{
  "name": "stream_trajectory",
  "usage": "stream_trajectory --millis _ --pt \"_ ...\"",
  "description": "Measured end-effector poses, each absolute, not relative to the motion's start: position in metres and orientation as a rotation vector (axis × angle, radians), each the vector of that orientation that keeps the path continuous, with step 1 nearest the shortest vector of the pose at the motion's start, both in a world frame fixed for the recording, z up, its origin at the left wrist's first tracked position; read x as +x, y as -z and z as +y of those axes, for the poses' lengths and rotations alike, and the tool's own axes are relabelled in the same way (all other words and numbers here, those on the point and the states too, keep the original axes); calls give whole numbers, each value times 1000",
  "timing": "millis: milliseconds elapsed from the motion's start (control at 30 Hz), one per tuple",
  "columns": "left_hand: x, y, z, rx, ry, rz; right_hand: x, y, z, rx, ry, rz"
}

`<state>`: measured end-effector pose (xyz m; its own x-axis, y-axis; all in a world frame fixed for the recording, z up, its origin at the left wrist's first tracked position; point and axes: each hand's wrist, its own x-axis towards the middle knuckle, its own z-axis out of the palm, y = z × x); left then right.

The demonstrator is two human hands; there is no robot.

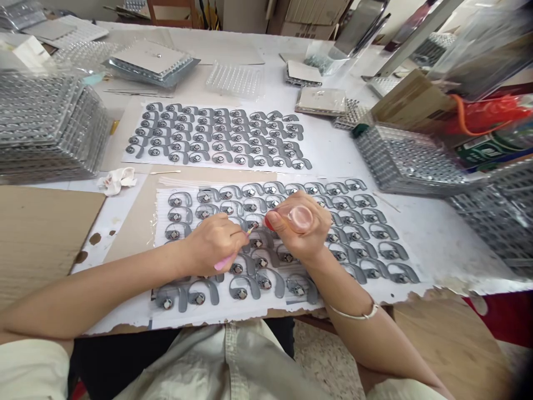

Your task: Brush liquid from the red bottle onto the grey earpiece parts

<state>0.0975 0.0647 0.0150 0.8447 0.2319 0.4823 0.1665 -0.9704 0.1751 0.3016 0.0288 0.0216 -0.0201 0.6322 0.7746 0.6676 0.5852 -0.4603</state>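
My left hand (217, 240) is closed around a thin pink-handled tool (225, 263); its yellowish tip points at one of the grey parts, and I cannot tell its exact kind. In my right hand (308, 236) is a small clear squeeze bottle (300, 218), base toward me, its red tip tilted down to the left near the same part. Beneath both hands, rows of grey hook-shaped earphone housings (275, 283) with round silver pieces lie on a white sheet (195, 319). My hands cover some of these housings.
A second board of similar housings (220, 139) lies behind. Stacked clear trays stand left (45, 128) and right (412, 161). A cotton swab (165, 172) and crumpled tissue (117, 180) rest at the left, beside a cardboard sheet (45, 239).
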Motion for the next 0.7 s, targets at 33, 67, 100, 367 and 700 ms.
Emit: stream_trajectory --millis 33,67,100,367,700 --pt "97 -16 65 2880 -780 321 302 -22 29 -1081 42 -1707" --pt "97 -17 66 2865 -772 328 302 -22 29 -1075 42 -1710" --pt "97 -17 66 2846 -760 333 302 -22 28 -1068 39 -1712" --pt "95 -20 72 2685 -689 337 301 -23 27 -1068 18 -1730" --pt "93 -20 79 2529 -707 358 300 -24 26 -1071 -29 -1734"
